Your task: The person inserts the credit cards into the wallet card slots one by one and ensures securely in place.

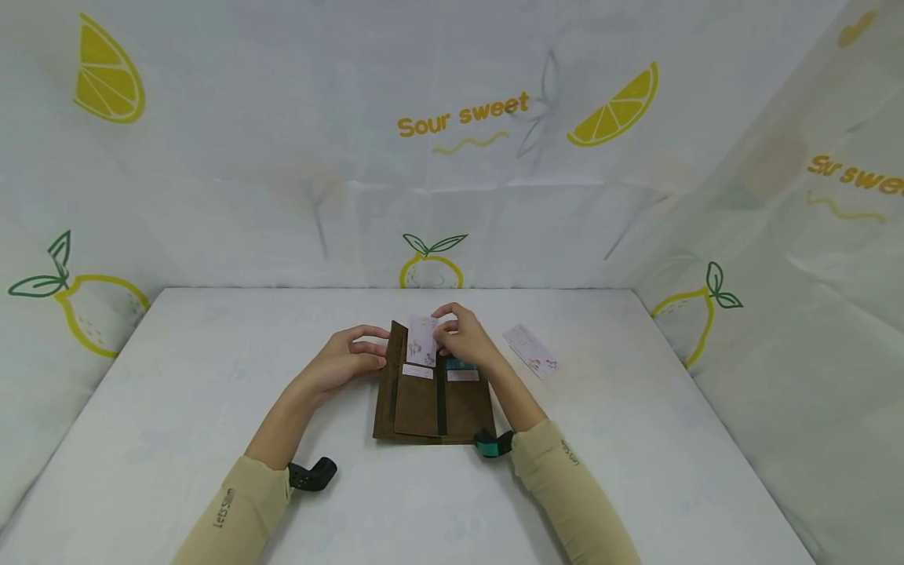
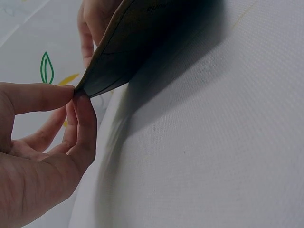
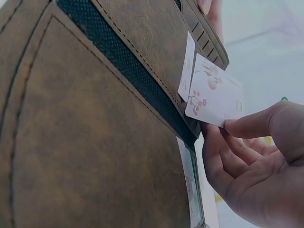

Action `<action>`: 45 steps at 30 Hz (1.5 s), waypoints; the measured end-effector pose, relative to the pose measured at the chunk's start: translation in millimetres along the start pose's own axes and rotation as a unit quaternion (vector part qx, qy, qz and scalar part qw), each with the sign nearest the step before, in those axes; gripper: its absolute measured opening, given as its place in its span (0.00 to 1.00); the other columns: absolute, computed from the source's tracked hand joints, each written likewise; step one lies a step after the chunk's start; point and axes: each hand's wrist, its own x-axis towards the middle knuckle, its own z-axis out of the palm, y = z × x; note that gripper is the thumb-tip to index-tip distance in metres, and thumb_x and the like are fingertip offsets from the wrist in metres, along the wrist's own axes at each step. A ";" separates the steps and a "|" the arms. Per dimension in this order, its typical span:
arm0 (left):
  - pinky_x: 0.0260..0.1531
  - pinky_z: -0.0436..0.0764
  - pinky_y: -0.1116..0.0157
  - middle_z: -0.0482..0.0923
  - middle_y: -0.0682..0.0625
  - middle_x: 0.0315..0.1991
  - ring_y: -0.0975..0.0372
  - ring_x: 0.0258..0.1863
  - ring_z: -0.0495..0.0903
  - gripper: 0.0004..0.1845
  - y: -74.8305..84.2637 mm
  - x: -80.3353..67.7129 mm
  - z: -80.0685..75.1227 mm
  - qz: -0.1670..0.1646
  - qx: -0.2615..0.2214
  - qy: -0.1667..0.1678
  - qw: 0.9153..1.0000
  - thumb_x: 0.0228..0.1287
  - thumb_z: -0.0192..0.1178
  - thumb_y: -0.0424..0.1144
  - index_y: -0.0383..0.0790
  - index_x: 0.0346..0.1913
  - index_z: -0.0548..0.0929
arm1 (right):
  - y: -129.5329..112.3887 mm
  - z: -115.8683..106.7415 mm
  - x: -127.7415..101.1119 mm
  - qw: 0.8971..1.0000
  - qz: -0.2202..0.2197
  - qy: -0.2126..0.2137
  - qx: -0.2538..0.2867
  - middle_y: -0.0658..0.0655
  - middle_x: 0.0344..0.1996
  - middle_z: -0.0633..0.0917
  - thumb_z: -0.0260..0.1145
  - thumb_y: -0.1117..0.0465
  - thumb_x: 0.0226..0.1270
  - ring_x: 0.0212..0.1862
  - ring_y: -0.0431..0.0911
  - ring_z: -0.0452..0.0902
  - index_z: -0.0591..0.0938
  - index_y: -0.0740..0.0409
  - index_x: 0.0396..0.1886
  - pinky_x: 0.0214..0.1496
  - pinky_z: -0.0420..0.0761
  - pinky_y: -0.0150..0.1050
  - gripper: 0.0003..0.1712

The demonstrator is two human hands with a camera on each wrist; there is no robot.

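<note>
Head view shows a brown wallet lying open on the white counter, its far end partly hidden behind both hands. Left hand pinches the wallet's raised left edge between thumb and fingers. Right hand pinches a pale flowered card at a slot; the card's lower edge is hidden. Another card lies apart on the right.

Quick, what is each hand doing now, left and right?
Left hand: pinches the edge of the brown wallet.
Right hand: pinches a white flowered card at a wallet slot.
</note>
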 end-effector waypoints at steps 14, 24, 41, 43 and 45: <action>0.50 0.82 0.67 0.86 0.44 0.50 0.62 0.45 0.84 0.27 -1.1 0.0 0.0 0.007 0.011 0.002 1.000 0.72 0.65 0.29 0.34 0.72 0.76 | 0.9 4.1 -0.6 1.000 0.011 0.002 0.006 0.69 0.40 0.89 0.61 0.74 0.78 0.30 0.43 0.84 0.74 0.68 0.65 0.35 0.88 0.34 0.19; 0.51 0.82 0.66 0.85 0.45 0.49 0.62 0.45 0.84 0.27 -1.4 -0.1 0.7 0.001 0.004 0.004 1.000 0.72 0.65 0.28 0.34 0.72 0.76 | 5.5 0.0 -3.6 1.000 -0.004 -0.014 -0.019 0.71 0.43 0.91 0.63 0.71 0.79 0.36 0.46 0.89 0.76 0.67 0.63 0.39 0.88 0.37 0.17; 0.51 0.82 0.67 0.85 0.44 0.51 0.63 0.44 0.84 0.27 -3.0 -0.8 -0.8 0.003 0.006 0.004 1.000 0.73 0.65 0.28 0.35 0.72 0.76 | 7.1 -2.1 -4.2 0.998 -0.025 -0.021 -0.058 0.72 0.43 0.92 0.68 0.70 0.75 0.41 0.53 0.92 0.82 0.69 0.58 0.47 0.90 0.41 0.15; 0.51 0.82 0.67 0.85 0.43 0.52 0.63 0.44 0.84 0.27 -2.5 -0.7 -0.9 0.004 0.007 0.003 1.000 0.73 0.65 0.29 0.35 0.72 0.76 | 6.1 -2.5 -5.0 0.997 -0.025 -0.023 -0.067 0.71 0.43 0.92 0.69 0.69 0.73 0.40 0.51 0.91 0.84 0.69 0.55 0.47 0.88 0.39 0.14; 0.51 0.82 0.67 0.85 0.43 0.52 0.62 0.44 0.84 0.27 -2.2 -0.1 -0.7 0.004 0.008 0.004 1.000 0.73 0.65 0.29 0.35 0.72 0.76 | 5.6 -2.9 -5.5 0.996 -0.025 -0.028 -0.076 0.69 0.42 0.92 0.71 0.68 0.72 0.40 0.49 0.89 0.85 0.68 0.53 0.46 0.86 0.37 0.13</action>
